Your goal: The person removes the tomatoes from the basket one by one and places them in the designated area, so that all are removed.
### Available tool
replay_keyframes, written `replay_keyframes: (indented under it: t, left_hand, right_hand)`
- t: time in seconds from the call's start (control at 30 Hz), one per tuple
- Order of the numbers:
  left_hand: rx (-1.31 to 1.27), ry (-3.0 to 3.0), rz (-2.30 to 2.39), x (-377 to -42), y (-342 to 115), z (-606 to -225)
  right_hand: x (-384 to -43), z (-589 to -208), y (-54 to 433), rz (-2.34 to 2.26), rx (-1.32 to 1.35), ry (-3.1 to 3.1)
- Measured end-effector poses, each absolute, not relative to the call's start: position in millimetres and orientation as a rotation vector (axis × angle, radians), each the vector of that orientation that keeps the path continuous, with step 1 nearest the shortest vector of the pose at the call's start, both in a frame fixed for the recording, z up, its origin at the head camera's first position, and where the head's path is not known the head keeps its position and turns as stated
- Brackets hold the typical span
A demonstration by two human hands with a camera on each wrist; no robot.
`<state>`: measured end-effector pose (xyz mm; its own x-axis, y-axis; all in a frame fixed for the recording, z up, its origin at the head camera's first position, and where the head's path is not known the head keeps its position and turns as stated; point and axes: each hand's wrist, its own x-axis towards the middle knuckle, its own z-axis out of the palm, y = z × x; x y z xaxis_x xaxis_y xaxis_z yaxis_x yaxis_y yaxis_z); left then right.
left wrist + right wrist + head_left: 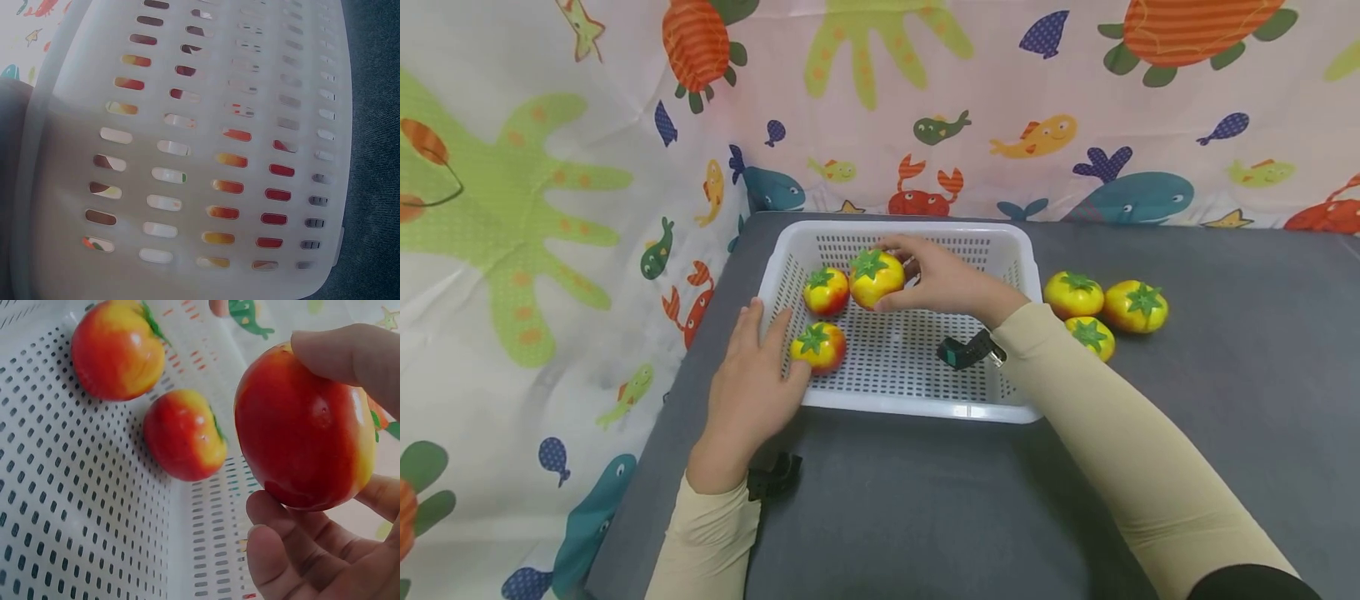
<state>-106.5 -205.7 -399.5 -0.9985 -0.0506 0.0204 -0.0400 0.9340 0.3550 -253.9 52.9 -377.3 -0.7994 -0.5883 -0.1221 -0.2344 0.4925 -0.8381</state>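
One held fruit (872, 283) in the right hand (940, 279), pinched between thumb and curled fingers, over the far left part of the white basket (917, 411), just beside the rear fruit (824, 293); whether it touches anything below, cannot tell. Left hand (752, 387): fingers apart and fairly straight, laid at the basket's left rim, thumb close to the near fruit (820, 348). Handling, my judgement: skin looks glossy and may slip, so keep the pinch across the sides, move slowly, leave the neighbour unbumped, let the left hand steady the rim. Farther out, right of the basket, a cluster of three fruits (1137, 306) on the dark grey table (910, 508); patterned cloth (880, 137) behind. Views differ: head gives the held fruit's yellow top and green leaf cap, right wrist its deep red side. Left wrist catches mostly the basket's slotted outer wall, red and orange peeping through; the cluster appears in the head view alone.
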Motion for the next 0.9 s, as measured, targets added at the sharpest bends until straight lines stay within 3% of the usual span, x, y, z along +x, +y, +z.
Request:
replay_keyframes:
  t: [0.9]
  left_hand:
    - [0.079, -3.066, -0.546, -106.3, -202.0, -399.9]
  right_hand:
    - [-223.6, -351.7, 78.2, -1.303, -0.690, 2.413]
